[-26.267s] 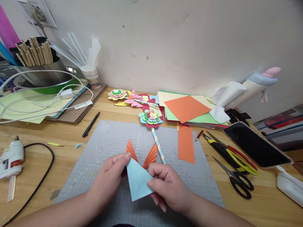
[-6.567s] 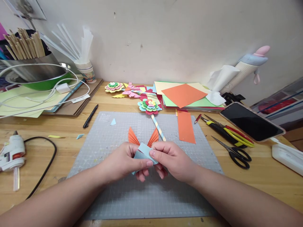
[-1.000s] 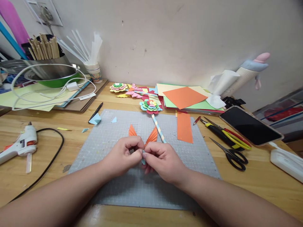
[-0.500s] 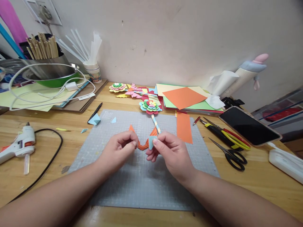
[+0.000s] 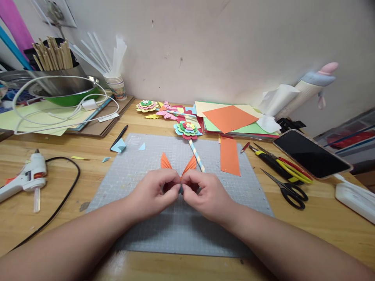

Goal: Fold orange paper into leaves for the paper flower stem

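My left hand (image 5: 155, 191) and right hand (image 5: 209, 195) pinch a small blue paper (image 5: 181, 190); it sits between my thumb tips, mostly hidden. Just beyond my fingers, pleated orange paper (image 5: 190, 165) shows two fans.

This was a papercraft corner, a wooden desk (image 5: 158, 267) by a wall (image 5: 219, 50); whether in a home or a workshop could not be told. A gridded cutting mat (image 5: 175, 234) gave it away, with pleated orange paper (image 5: 190, 165) over it. Left of the mat lay a glue gun (image 5: 32, 175), right of it black-handled scissors (image 5: 290, 191). Behind the mat was a stack of coloured paper (image 5: 233, 118); a layered paper flower (image 5: 187, 130) crossed its back edge. Wooden sticks (image 5: 54, 54) stood beyond its back left corner.
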`<state>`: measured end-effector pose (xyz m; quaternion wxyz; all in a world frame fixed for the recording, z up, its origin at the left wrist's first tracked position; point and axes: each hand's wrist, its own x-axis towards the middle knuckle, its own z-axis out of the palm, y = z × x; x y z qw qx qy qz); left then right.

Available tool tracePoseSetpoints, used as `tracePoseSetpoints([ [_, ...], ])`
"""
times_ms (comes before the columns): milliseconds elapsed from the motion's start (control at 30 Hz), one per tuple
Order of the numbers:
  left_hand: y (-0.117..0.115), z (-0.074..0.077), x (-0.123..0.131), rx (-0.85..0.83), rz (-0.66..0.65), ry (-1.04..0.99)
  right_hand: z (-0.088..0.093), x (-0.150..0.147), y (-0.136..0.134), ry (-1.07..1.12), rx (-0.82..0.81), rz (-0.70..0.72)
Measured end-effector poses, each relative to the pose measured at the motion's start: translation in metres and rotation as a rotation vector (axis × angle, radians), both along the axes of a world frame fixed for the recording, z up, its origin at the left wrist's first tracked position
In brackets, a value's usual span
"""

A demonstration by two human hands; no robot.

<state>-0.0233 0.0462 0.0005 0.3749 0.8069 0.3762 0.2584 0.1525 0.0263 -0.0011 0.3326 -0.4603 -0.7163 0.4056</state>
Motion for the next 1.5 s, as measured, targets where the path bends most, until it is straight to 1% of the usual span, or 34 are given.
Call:
tracePoseSetpoints([
  [67, -0.002, -0.001, 0.002, 0.051, -0.03, 0.01, 0.0, -0.001, -0.002, -0.049, 0.038, 0.008],
  [133, -0.004, 0.001, 0.004, 0.116, -0.027, 0.001, 0.0, -0.002, -0.003, -0.075, 0.076, -0.003],
  [233, -0.005, 0.006, 0.004, 0.148, 0.051, -0.062, 0.002, 0.002, -0.001, -0.072, 0.114, -0.115],
  [300, -0.004, 0.009, 0.002, 0.096, 0.141, -0.129, 0.003, 0.005, 0.004, 0.001, 0.039, -0.224],
  [333, -0.003, 0.009, 0.0, 0.061, 0.181, -0.157, 0.004, 0.006, 0.006, 0.07, -0.045, -0.254],
  [367, -0.002, 0.01, -0.001, 0.025, 0.21, -0.178, 0.005, 0.007, 0.007, 0.147, -0.138, -0.252],
  [433, 0.001, 0.009, -0.002, -0.035, 0.225, -0.198, 0.006, 0.006, 0.007, 0.264, -0.267, -0.162],
  [533, 0.002, 0.006, -0.001, -0.084, 0.195, -0.205, 0.003, 0.003, 0.002, 0.275, -0.271, 0.039],
  [600, 0.002, 0.007, 0.001, -0.108, 0.154, -0.182, 0.001, 0.002, -0.002, 0.216, -0.23, 0.083],
  [733, -0.001, 0.01, 0.003, -0.124, 0.034, -0.096, -0.001, 0.0, -0.002, 0.078, -0.13, 0.088],
  [800, -0.002, 0.011, 0.005, -0.119, 0.007, -0.069, -0.001, -0.001, -0.002, 0.058, -0.077, 0.098],
  [867, -0.004, 0.012, 0.006, -0.129, 0.006, -0.054, 0.0, -0.004, -0.003, 0.088, -0.063, 0.09],
  [1033, -0.005, 0.015, 0.007, -0.183, 0.04, -0.07, 0.002, -0.005, -0.008, 0.192, -0.142, 0.019],
  [1100, -0.004, 0.014, 0.005, -0.166, 0.075, -0.06, 0.005, -0.002, -0.007, 0.248, -0.191, -0.032],
  [1200, -0.001, 0.01, 0.002, -0.153, 0.135, -0.045, 0.007, 0.003, -0.001, 0.389, -0.267, -0.136],
  [1267, 0.0, 0.007, 0.001, -0.11, 0.177, -0.102, 0.007, 0.005, 0.003, 0.459, -0.332, -0.162],
  [1333, 0.001, 0.005, 0.001, 0.042, 0.177, -0.163, 0.005, 0.004, 0.006, 0.478, -0.431, -0.134],
  [1400, 0.0, 0.005, 0.0, 0.228, 0.099, -0.143, 0.002, 0.003, 0.007, 0.478, -0.522, -0.095],
  [1433, 0.0, 0.005, 0.0, 0.295, 0.051, -0.114, 0.002, 0.003, 0.007, 0.477, -0.552, -0.081],
  [1500, 0.0, 0.004, -0.002, 0.359, -0.006, -0.079, 0.001, 0.002, 0.007, 0.471, -0.578, -0.056],
])
